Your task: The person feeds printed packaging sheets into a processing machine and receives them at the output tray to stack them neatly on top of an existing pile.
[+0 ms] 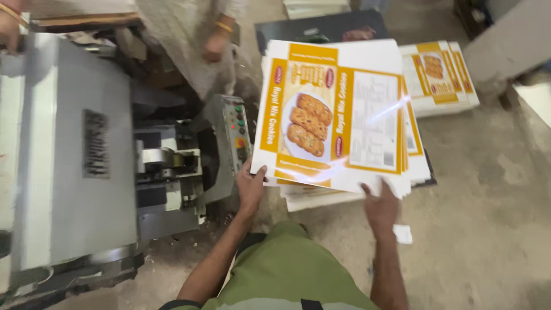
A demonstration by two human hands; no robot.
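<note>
Both hands at the near edge of a stack of printed carton sheets, centre of frame.

The left hand pinches the lower left corner of the top sheet, thumb on top and fingers beneath. The right hand lies spread, fingertips touching the lower right edge of the same sheet. The sheet is white and yellow with a picture of biscuits, and rests tilted on the stack, which sits on the floor. A second pile of sheets lies at upper right. A grey machine fills the left of the frame, its control panel just beside the left hand. Another person's hand appears at top centre.
</note>
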